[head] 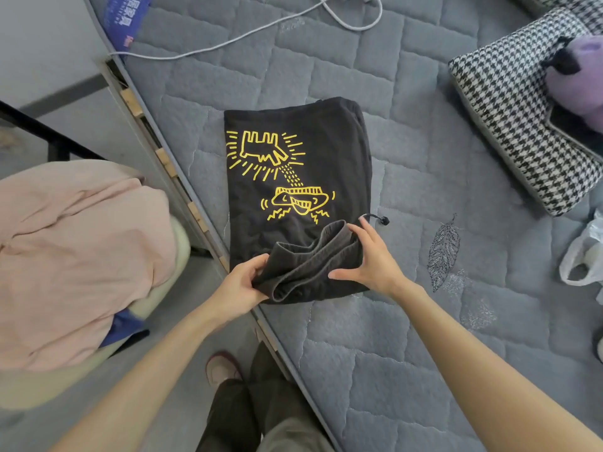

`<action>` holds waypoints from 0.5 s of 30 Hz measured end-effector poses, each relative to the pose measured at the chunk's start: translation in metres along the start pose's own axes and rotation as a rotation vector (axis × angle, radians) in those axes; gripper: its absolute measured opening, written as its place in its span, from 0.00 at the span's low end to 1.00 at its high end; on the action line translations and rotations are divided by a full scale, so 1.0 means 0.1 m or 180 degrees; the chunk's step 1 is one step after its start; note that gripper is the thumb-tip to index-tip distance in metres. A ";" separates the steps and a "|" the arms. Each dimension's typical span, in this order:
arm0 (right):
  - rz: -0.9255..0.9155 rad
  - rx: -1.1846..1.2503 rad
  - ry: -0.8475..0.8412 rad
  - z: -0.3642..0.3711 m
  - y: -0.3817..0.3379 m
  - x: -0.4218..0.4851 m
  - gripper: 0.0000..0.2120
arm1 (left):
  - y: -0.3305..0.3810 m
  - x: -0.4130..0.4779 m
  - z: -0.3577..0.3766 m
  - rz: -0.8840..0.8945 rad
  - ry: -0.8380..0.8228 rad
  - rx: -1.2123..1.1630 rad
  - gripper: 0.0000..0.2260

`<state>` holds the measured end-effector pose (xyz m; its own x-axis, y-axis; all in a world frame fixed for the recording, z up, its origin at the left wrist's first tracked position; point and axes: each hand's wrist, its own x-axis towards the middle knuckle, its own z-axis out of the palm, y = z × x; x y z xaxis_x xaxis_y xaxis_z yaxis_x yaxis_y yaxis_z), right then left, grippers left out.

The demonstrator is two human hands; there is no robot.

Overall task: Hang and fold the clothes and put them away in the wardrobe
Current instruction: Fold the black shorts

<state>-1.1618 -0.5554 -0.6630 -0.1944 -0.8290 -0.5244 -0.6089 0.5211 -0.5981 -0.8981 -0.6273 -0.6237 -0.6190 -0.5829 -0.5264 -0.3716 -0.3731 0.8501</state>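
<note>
Both forearms reach in from the near edge, bare, angled toward each other. L hand [239, 287] is palm-in, fingers curled round the left end of the ribbed hem [310, 259], thumb on top. R hand [372, 259] has its wrist bent left, fingers fanned over the hem's right end w/ thumb under it, so the fabric is pinched btwn thumb and fingers. The hem is lifted and rolled up off the rest of the garment.

The black top [293, 125], yellow print facing up, lies folded to a rectangle on the grey quilted mattress [391, 353], its left side near the mattress edge [182, 197]. A drawstring toggle [385, 220] pokes out just beside the R fingertips.

Open mattress lies far of the top up to a white cable [261, 27], and right of it out to the houndstooth cushion [509, 119], well apart, w/ a purple plush [577, 76] on it. A plastic bag [584, 256] sits at the right edge. Left of the bed, on the floor side, a pink garment [75, 249] is heaped on a seat, near the L arm.
</note>
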 end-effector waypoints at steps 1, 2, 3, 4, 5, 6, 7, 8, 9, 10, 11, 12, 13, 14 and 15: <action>0.0009 0.0111 -0.0073 -0.01 -0.01 -0.02 0.49 | 0.01 -0.03 0.00 -0.0004 -0.0028 -0.0017 0.18; 0.0049 0.0262 -0.0153 -0.02 -0.04 -0.04 0.48 | 0.02 -0.05 -0.01 -0.0011 -0.0043 -0.0045 0.18; 0.0115 0.0411 -0.0219 -0.02 -0.06 -0.06 0.45 | 0.02 -0.06 -0.02 -0.0031 -0.0046 -0.0082 0.18; 0.0185 0.0568 -0.0246 -0.03 -0.08 -0.08 0.41 | 0.02 -0.07 -0.04 -0.0066 -0.0024 -0.0141 0.18; 0.0240 0.0749 -0.0226 -0.04 -0.09 -0.10 0.37 | 0.03 -0.08 -0.05 -0.0111 0.0035 -0.0232 0.19; 0.0273 0.0945 -0.0185 -0.06 -0.10 -0.12 0.33 | 0.03 -0.09 -0.07 -0.0169 0.0141 -0.0349 0.18; 0.0281 0.1122 -0.0146 -0.09 -0.12 -0.14 0.30 | 0.03 -0.09 -0.09 -0.0239 0.0281 -0.0470 0.18; 0.0261 0.1264 -0.0118 -0.11 -0.14 -0.16 0.28 | 0.03 -0.09 -0.11 -0.0316 0.0412 -0.0585 0.18; 0.0219 0.1368 -0.0099 -0.13 -0.17 -0.18 0.27 | 0.03 -0.09 -0.12 -0.0381 0.0492 -0.0685 0.19; 0.0165 0.1429 -0.0072 -0.14 -0.21 -0.20 0.26 | 0.03 -0.08 -0.13 -0.0418 0.0525 -0.0753 0.20; 0.0125 0.1455 -0.0031 -0.15 -0.25 -0.21 0.24 | 0.03 -0.07 -0.13 -0.0435 0.0538 -0.0789 0.22; 0.0102 0.1487 0.0016 -0.15 -0.28 -0.22 0.23 | 0.04 -0.06 -0.14 -0.0447 0.0563 -0.0819 0.23; 0.0088 0.1546 0.0061 -0.14 -0.30 -0.22 0.22 | 0.05 -0.05 -0.14 -0.0458 0.0632 -0.0840 0.25; 0.0085 0.1612 0.0102 -0.12 -0.31 -0.22 0.22 | 0.06 -0.03 -0.15 -0.0460 0.0745 -0.0814 0.25; 0.0104 0.1653 0.0151 -0.11 -0.32 -0.21 0.21 | 0.08 0.00 -0.16 -0.0447 0.0871 -0.0705 0.23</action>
<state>-1.1471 -0.5569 -0.6263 -0.2489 -0.8126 -0.5271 -0.1424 0.5690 -0.8099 -0.8897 -0.6417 -0.6174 -0.3538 -0.6749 -0.6475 -0.2625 -0.5928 0.7614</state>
